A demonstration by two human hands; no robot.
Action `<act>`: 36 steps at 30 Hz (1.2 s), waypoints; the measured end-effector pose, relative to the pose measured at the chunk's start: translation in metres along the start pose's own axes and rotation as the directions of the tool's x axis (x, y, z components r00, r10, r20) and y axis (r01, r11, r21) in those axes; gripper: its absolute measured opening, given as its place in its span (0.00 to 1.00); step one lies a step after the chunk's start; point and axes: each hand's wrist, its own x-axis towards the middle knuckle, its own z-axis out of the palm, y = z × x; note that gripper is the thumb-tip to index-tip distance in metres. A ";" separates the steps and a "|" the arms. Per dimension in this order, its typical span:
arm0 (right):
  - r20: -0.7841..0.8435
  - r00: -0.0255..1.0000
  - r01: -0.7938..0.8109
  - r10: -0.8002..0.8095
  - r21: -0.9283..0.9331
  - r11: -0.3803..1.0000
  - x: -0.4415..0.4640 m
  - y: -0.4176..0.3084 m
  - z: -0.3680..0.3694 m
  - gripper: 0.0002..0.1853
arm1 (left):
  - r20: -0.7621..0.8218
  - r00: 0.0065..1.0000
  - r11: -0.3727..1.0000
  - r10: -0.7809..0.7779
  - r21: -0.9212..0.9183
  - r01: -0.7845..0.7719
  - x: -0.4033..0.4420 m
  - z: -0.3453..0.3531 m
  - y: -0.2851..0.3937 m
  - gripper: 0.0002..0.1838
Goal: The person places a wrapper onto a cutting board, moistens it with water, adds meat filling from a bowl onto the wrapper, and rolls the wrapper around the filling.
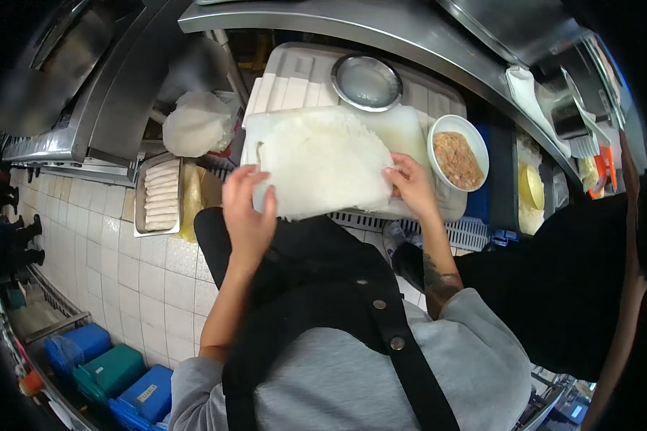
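A large white, thin sheet [323,165] lies over a translucent cutting board [404,133], its near edge hanging towards my lap. My left hand [250,208] is at the sheet's left edge, fingers apart and fingertips touching it. At the right edge my right hand [412,183] pinches the sheet between thumb and fingers. Beyond the board stands a round metal bowl [367,82] of cloudy liquid. To the right, a white bowl [459,153] holds a pinkish minced filling.
On the left, a metal tray [158,197] holds several pale rolls beside a yellowish plastic bag [194,194]. Behind it is a stack of round white sheets [196,123]. A steel counter [381,39] runs across the back. Another person in black [553,273] is close on the right.
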 end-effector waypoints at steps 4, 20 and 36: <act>0.023 0.994 0.106 -0.105 -0.061 0.993 0.010 0.002 -0.003 0.16 | 0.276 0.954 0.984 0.113 0.103 -0.146 -0.022 0.018 0.016 0.16; -0.215 0.964 0.098 -0.156 -0.260 0.961 -0.006 0.012 -0.015 0.10 | 0.508 0.845 0.958 0.168 0.118 -0.262 0.014 0.055 0.010 0.25; 0.027 0.999 0.006 0.026 -0.798 0.603 -0.036 -0.038 -0.015 0.14 | 0.354 0.924 0.952 0.145 0.204 -0.228 0.028 0.038 -0.022 0.19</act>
